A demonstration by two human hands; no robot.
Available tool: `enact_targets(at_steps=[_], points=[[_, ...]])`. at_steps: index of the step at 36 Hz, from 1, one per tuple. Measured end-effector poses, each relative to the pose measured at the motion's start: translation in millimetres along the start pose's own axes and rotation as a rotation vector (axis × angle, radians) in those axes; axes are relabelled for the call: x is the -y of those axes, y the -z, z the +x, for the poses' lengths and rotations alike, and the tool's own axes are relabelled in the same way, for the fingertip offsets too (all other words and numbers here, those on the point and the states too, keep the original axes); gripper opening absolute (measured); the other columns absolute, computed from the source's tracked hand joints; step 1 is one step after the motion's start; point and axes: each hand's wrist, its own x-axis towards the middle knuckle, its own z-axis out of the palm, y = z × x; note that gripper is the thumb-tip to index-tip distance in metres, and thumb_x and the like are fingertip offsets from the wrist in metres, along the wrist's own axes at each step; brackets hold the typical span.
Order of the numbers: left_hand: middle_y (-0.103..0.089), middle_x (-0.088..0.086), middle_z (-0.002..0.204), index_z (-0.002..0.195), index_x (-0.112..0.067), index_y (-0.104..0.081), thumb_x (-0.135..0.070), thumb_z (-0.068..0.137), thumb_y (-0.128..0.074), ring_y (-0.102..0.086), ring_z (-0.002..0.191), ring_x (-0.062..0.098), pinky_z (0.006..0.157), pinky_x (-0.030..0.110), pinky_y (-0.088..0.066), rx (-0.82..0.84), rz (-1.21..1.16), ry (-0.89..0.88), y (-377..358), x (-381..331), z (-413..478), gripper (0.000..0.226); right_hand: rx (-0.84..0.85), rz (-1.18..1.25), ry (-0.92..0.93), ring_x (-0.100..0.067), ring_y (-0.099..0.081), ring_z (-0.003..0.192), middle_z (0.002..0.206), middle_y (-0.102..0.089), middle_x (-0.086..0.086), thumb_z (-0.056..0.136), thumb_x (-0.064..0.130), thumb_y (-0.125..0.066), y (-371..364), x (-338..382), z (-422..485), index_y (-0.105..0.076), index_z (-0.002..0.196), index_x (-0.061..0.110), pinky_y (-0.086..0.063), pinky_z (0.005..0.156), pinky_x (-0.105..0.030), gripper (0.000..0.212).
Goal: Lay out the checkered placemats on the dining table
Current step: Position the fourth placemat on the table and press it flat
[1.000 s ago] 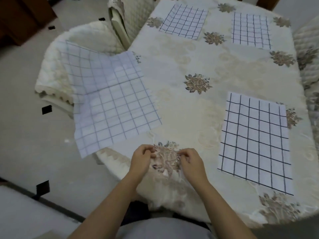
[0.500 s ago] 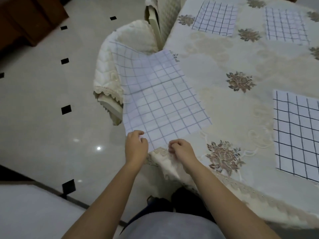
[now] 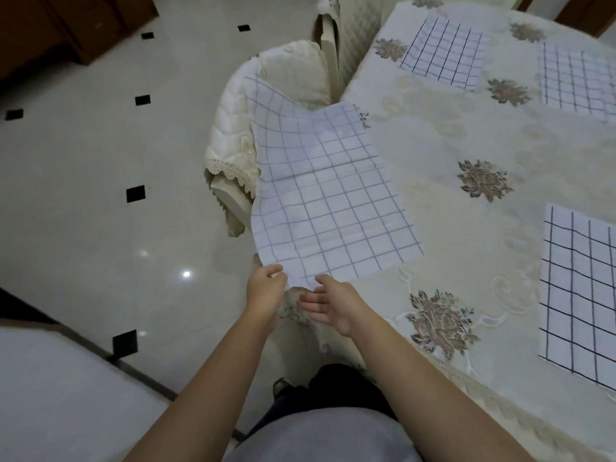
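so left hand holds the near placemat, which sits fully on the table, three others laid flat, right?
Not fully: the head view shows the near placemat overhanging the table onto the chair. Left hand does pinch it; three others lie flat.

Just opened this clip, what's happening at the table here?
A person stands at the table's corner with a checkered placemat that lies partly on the tablecloth and partly out over a cushioned chair. The left hand pinches its near corner; the right hand, fingers straight, is at the near edge beside it. Three other placemats already lie flat on the table: one at the near right, two at the far end.
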Motion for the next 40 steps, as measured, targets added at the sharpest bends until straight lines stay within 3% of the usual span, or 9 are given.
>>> enact_targets(at_steps=[3, 7, 15, 19, 22, 26, 31, 37, 40], points=[[-0.061, 0.018, 0.116, 0.114, -0.010, -0.059, -0.005, 0.093, -0.044, -0.058, 0.088, 0.019, 0.079, 0.028, -0.048, 0.081, -0.057, 0.011, 0, -1, -7, 0.027, 0.029, 0.101, -0.037, -0.030, -0.061, 0.080, 0.090, -0.061, -0.018, 0.096, 0.029, -0.047, 2, 1, 2, -0.048, 0.098, 0.007, -0.052, 0.067, -0.033, 0.023], [-0.068, 0.003, 0.101, 0.109, -0.013, -0.062, -0.008, 0.095, -0.046, -0.063, 0.095, 0.017, 0.073, 0.024, -0.046, 0.195, -0.131, 0.021, -1, -2, -18, 0.022, 0.051, 0.129, -0.074, -0.025, -0.064, 0.078, 0.095, -0.059, -0.015, 0.094, 0.035, -0.049, 12, 3, 3, -0.050, 0.101, 0.004, -0.051, 0.066, -0.034, 0.032], [-0.066, -0.002, 0.077, 0.096, -0.015, -0.065, -0.013, 0.094, -0.047, -0.064, 0.059, -0.001, 0.059, 0.018, -0.042, 0.364, 0.132, -0.009, -31, -15, -27, 0.019, -0.218, 0.065, 0.138, -0.023, -0.053, 0.063, 0.075, -0.053, -0.013, 0.088, 0.000, -0.050, 53, 28, 3, -0.054, 0.076, 0.007, -0.044, 0.054, -0.030, 0.014], [-0.068, 0.002, 0.072, 0.104, -0.010, -0.062, -0.012, 0.093, -0.047, -0.061, 0.059, 0.009, 0.056, 0.017, -0.047, 0.381, 0.303, -0.133, -48, -27, -27, 0.019, -0.348, -0.092, 0.278, -0.026, -0.057, 0.090, 0.100, -0.057, -0.015, 0.085, -0.007, -0.045, 79, 35, 7, -0.059, 0.110, 0.002, -0.053, 0.076, -0.036, 0.030], [-0.065, -0.001, 0.068, 0.106, -0.016, -0.060, -0.015, 0.093, -0.046, -0.057, 0.064, 0.014, 0.070, 0.032, -0.051, 0.391, 0.432, -0.250, -62, -36, -26, 0.019, -0.447, -0.211, 0.330, -0.021, -0.056, 0.081, 0.104, -0.059, -0.014, 0.087, -0.002, -0.046, 107, 42, 4, -0.061, 0.117, 0.002, -0.048, 0.064, -0.028, 0.033], [-0.061, -0.003, 0.085, 0.114, -0.019, -0.057, -0.021, 0.094, -0.045, -0.053, 0.067, 0.011, 0.059, 0.025, -0.044, 0.376, 0.630, -0.406, -86, -46, -22, 0.023, -0.540, -0.253, 0.359, -0.017, -0.052, 0.081, 0.113, -0.060, -0.014, 0.091, 0.003, -0.048, 146, 49, 1, -0.063, 0.113, 0.001, -0.041, 0.068, -0.025, 0.027], [-0.056, 0.002, 0.124, 0.124, -0.012, -0.055, -0.018, 0.096, -0.044, -0.054, 0.111, 0.017, 0.096, 0.032, -0.043, 0.371, 0.860, -0.566, -126, -48, -11, 0.031, -0.646, -0.265, 0.339, -0.031, -0.056, 0.106, 0.126, -0.057, -0.019, 0.091, 0.006, -0.049, 191, 43, -7, -0.063, 0.110, -0.007, -0.044, 0.086, -0.034, 0.027], [-0.050, 0.005, 0.135, 0.129, -0.011, -0.050, -0.019, 0.094, -0.045, -0.049, 0.120, 0.021, 0.102, 0.034, -0.038, 0.418, 1.090, -0.663, -171, -38, 8, 0.036, -0.758, -0.204, 0.362, -0.020, -0.049, 0.100, 0.127, -0.054, -0.012, 0.091, 0.009, -0.053, 243, 39, -19, -0.056, 0.119, 0.004, -0.035, 0.080, -0.025, 0.028], [-0.030, 0.005, 0.152, 0.141, -0.011, -0.036, -0.022, 0.095, -0.042, -0.030, 0.138, 0.020, 0.113, 0.040, -0.026, 0.452, 1.256, -0.713, -194, -35, 15, 0.047, -0.807, -0.147, 0.371, -0.024, -0.049, 0.099, 0.131, -0.049, -0.014, 0.089, 0.011, -0.057, 268, 42, -26, -0.042, 0.130, 0.008, -0.036, 0.081, -0.026, 0.044]])
